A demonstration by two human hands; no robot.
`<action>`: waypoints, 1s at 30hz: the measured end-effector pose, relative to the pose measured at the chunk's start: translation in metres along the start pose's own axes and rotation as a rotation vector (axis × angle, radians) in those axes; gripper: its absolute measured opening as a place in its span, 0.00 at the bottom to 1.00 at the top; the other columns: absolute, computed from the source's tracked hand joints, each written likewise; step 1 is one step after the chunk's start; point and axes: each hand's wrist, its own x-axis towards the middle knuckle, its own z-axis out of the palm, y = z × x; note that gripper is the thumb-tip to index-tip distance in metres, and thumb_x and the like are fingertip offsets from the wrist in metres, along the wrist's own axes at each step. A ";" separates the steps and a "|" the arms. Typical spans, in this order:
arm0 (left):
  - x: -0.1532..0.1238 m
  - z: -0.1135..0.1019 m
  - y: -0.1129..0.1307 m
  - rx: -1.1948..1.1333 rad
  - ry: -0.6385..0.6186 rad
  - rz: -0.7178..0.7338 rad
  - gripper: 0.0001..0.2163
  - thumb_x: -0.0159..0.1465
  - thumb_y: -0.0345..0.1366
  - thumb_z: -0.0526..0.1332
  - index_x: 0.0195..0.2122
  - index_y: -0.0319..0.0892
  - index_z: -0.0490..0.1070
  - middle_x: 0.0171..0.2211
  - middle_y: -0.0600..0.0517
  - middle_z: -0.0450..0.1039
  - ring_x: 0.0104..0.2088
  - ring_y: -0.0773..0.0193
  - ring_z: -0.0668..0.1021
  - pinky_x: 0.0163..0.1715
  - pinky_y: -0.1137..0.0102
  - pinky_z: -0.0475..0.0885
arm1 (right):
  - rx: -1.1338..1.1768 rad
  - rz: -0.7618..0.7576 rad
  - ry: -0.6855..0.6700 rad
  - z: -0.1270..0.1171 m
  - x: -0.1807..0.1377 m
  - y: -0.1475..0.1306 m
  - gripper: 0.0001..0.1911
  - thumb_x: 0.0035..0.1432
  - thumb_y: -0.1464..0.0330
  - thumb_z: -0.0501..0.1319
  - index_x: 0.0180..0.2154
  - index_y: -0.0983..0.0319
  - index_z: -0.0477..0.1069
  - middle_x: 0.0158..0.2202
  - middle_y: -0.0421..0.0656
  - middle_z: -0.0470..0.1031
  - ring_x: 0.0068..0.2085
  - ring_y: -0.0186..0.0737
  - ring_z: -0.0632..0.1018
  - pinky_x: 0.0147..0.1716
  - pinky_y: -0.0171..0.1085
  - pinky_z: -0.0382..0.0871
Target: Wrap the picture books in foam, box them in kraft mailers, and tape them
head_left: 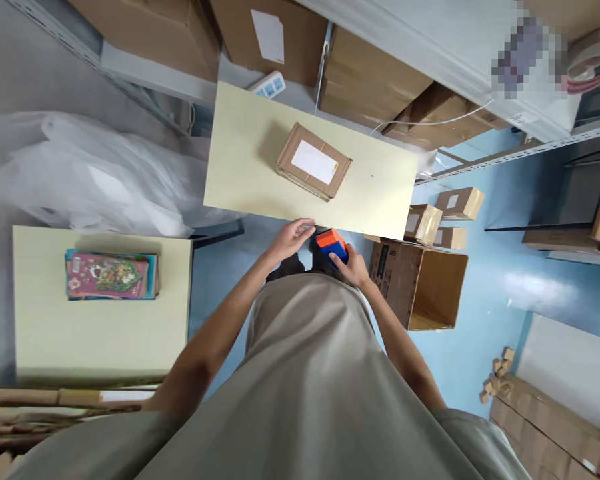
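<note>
My right hand (354,268) is wrapped around a boxy orange-and-blue object (333,244), just off the near edge of the cream table (380,193). Its exact kind cannot be made out. Beside it, my left hand (293,239) has its fingers stretched out at the table edge and holds nothing that I can see. A taped brown cardboard box (314,161) with a white label on top lies on the table, beyond both hands and touched by neither.
At left, a second cream table (100,333) bears a stack of colourful books (111,275). Clear plastic wrapping (105,173) bulges behind it. An open carton (435,290) and small parcels (461,202) stand at right. A power strip (269,85) and shelved cartons (370,73) are at the back.
</note>
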 end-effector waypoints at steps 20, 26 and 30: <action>0.007 0.090 -0.005 0.110 0.126 -0.080 0.13 0.69 0.48 0.70 0.43 0.43 0.84 0.43 0.47 0.86 0.43 0.54 0.84 0.49 0.61 0.81 | -0.299 -0.244 -0.198 -0.079 0.018 0.067 0.40 0.74 0.47 0.60 0.74 0.66 0.60 0.52 0.56 0.85 0.54 0.61 0.85 0.53 0.46 0.75; 0.030 0.140 -0.005 0.187 0.232 -0.054 0.16 0.69 0.50 0.68 0.43 0.42 0.83 0.44 0.46 0.86 0.40 0.57 0.83 0.44 0.64 0.80 | -0.307 -0.332 -0.206 -0.108 0.042 0.113 0.41 0.75 0.46 0.60 0.75 0.64 0.59 0.53 0.54 0.85 0.51 0.59 0.85 0.51 0.44 0.74; 0.037 0.162 -0.009 0.156 0.317 -0.035 0.20 0.67 0.52 0.70 0.50 0.42 0.82 0.46 0.45 0.86 0.43 0.56 0.84 0.46 0.64 0.80 | -0.297 -0.413 -0.184 -0.125 0.057 0.136 0.41 0.75 0.45 0.59 0.74 0.65 0.61 0.52 0.55 0.86 0.51 0.60 0.86 0.51 0.45 0.75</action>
